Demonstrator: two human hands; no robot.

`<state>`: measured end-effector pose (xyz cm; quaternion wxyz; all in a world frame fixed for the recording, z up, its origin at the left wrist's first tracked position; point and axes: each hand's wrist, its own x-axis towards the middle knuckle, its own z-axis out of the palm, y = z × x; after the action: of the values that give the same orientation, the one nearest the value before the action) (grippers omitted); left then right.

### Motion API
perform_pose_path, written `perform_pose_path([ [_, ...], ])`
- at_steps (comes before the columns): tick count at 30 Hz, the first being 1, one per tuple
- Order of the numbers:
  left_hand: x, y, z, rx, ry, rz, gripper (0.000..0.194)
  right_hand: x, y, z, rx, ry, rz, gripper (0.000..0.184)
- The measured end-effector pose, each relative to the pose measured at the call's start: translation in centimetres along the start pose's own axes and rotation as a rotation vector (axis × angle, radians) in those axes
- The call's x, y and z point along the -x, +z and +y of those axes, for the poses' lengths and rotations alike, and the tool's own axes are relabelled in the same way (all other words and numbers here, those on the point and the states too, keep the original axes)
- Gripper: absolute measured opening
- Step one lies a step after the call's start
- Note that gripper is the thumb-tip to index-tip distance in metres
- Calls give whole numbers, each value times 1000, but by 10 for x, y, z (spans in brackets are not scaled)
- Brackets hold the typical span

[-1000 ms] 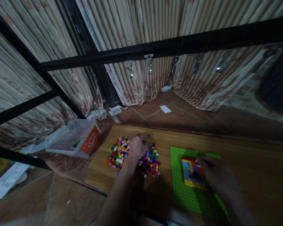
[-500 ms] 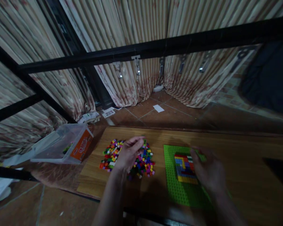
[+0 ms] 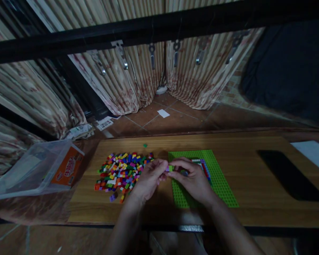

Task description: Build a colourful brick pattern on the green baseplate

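Note:
My left hand (image 3: 149,176) and my right hand (image 3: 192,177) meet at the left edge of a green baseplate (image 3: 220,184). Both pinch a small green brick (image 3: 170,168) between their fingertips. The right hand lies over the baseplate and hides most of a patch of coloured bricks (image 3: 205,167) built on it. A heap of small loose bricks in many colours (image 3: 121,170) lies on the wooden table (image 3: 244,148) just left of my left hand. One green brick (image 3: 145,145) sits alone behind the heap.
A clear plastic box with an orange label (image 3: 37,170) lies tilted off the table's left end. A dark flat phone-like slab (image 3: 289,175) and a white sheet (image 3: 312,150) lie at the right. A black bar (image 3: 149,30) and curtains (image 3: 138,78) stand behind.
My left hand has left the brick heap and moved right with a brick. My right hand has come left to meet it. The view has swung right and down.

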<state>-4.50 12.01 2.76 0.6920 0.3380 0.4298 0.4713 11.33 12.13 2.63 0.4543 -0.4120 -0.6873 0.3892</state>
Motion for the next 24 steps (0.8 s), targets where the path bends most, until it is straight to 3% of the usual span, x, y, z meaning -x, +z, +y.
perform_pose_path([
  [4,2,-1,2,-28,-44,-23,28,1,-2,-1,46,0,-6,22],
  [8,3,2,3,18,-51,15,28,2,0,-4,43,-11,-26,13],
  [20,5,4,3,96,-77,52,26,6,3,8,-89,-42,73,13],
  [24,0,-5,-1,-59,-25,96,26,5,3,9,-82,11,119,13],
])
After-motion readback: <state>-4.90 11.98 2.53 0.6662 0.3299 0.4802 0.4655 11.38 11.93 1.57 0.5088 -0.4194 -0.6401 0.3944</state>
